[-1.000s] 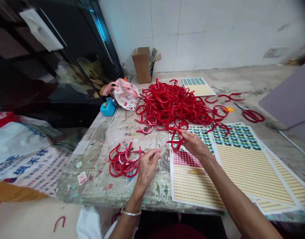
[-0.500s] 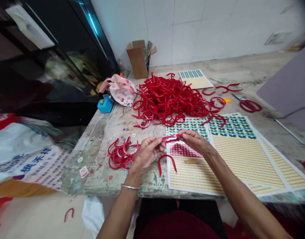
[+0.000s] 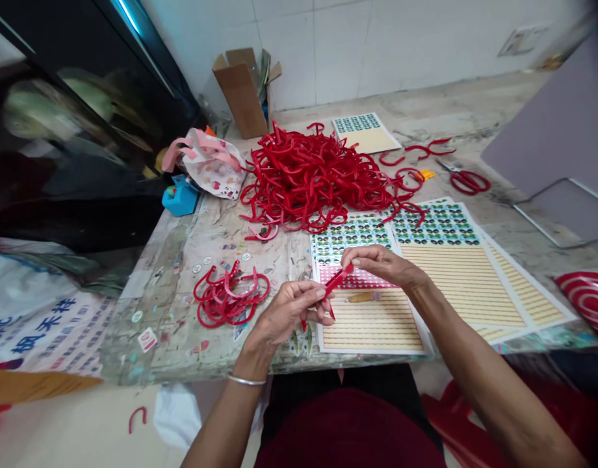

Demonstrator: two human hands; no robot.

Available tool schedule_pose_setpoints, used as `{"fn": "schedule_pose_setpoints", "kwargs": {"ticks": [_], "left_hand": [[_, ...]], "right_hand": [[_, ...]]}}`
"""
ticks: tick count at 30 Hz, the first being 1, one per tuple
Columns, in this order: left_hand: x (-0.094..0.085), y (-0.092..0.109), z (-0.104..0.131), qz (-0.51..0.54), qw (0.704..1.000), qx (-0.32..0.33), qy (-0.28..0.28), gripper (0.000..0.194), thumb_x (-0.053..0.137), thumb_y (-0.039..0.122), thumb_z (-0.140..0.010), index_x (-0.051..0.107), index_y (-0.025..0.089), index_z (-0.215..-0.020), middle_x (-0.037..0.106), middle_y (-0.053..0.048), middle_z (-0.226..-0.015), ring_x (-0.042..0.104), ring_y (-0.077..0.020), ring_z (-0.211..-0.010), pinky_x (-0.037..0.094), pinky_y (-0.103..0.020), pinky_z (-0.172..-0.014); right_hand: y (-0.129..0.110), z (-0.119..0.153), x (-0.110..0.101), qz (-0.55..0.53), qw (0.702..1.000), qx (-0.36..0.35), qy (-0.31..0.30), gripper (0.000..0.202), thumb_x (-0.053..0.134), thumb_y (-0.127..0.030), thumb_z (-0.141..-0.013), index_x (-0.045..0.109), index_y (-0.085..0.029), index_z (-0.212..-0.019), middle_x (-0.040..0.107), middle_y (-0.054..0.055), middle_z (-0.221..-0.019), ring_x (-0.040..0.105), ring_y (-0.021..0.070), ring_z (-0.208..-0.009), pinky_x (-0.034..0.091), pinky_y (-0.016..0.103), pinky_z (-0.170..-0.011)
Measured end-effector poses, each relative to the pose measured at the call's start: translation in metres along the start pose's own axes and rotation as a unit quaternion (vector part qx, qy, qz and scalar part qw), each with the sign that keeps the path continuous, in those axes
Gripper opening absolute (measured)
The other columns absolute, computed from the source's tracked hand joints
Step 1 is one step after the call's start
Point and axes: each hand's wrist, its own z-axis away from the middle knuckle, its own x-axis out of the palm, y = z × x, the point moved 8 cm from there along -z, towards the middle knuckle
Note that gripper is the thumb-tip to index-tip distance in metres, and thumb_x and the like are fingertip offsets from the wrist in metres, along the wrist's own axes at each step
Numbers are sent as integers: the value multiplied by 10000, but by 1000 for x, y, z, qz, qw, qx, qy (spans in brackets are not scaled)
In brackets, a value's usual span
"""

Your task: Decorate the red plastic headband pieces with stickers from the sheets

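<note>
Between my hands is a red strip-like band (image 3: 335, 281), slanting up to the right. My left hand (image 3: 292, 311) pinches its lower end, and the fingertips of my right hand (image 3: 377, 263) grip its upper end. Another red U-shaped band (image 3: 332, 311) lies partly hidden beneath my left fingers. To the left rests a small bunch of red and pink bands (image 3: 231, 296). Beyond my hands rises a large heap of red curved bands (image 3: 313, 175). Under my right hand is a printed sticker sheet (image 3: 372, 328), with a small yellowish tool (image 3: 362, 297) on it.
More printed sheets (image 3: 455, 279) overlap on the right. Red-handled scissors (image 3: 469, 182) lie behind them. At the back stand a cardboard box (image 3: 243, 97), a patterned cloth bag (image 3: 214, 166) and a blue holder (image 3: 181, 197). A grey panel (image 3: 552, 143) stands at right.
The band has tilted from nearly level to a steeper slant. My left hand has lowered over the loose U-shaped band. The camera view has shifted to the right.
</note>
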Motion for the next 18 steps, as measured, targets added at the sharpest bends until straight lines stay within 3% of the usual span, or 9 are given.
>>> {"fn": "schedule_pose_setpoints", "kwargs": {"ticks": [4, 7, 9, 11, 14, 18], "left_hand": [[-1, -19, 5, 0, 999, -16, 30, 214, 687, 324, -723, 664, 111, -739, 619, -30, -665, 556, -81, -509, 541, -274, -608], [-17, -27, 9, -5, 994, 17, 111, 227, 677, 329, -732, 654, 103, -725, 618, -19, -631, 551, -77, -478, 526, -249, -565], [-31, -29, 12, 15, 983, 62, 174, 207, 678, 309, -731, 650, 106, -759, 614, -6, -626, 543, -73, -485, 532, -254, -578], [-40, -31, 12, 36, 971, 103, 214, 190, 682, 281, -725, 640, 109, -794, 623, -5, -652, 553, -75, -521, 539, -261, -618], [-40, -37, 2, 22, 963, 139, 232, 214, 678, 280, -726, 631, 110, -848, 646, -18, -693, 593, -93, -574, 539, -256, -642], [-33, -45, -16, -40, 958, 153, 240, 299, 622, 347, -766, 617, 117, -957, 660, -41, -720, 639, -137, -618, 536, -248, -584]], "right_hand": [[-7, 3, 8, 48, 999, -14, -15, 307, 423, -387, -905, 641, -189, -989, 616, 55, -944, 563, 190, -901, 425, 355, -834], [-5, 14, 7, 156, 984, -24, 80, 288, 437, -334, -907, 585, -245, -1137, 595, 61, -1089, 521, 215, -1046, 384, 402, -923], [3, 29, 11, 263, 954, -13, 142, 287, 478, -297, -891, 567, -260, -1161, 582, 76, -1118, 496, 231, -1073, 354, 425, -944], [17, 44, 25, 352, 926, 11, 138, 218, 508, -268, -869, 608, -232, -1059, 589, 97, -1042, 508, 241, -1002, 385, 417, -877], [37, 62, 40, 420, 895, 48, 143, 117, 483, -230, -874, 595, -197, -882, 583, 94, -916, 513, 222, -878, 398, 375, -770], [48, 66, 40, 449, 874, 62, 174, 101, 466, -215, -871, 501, -190, -779, 556, 63, -775, 492, 195, -739, 372, 330, -673]]}}
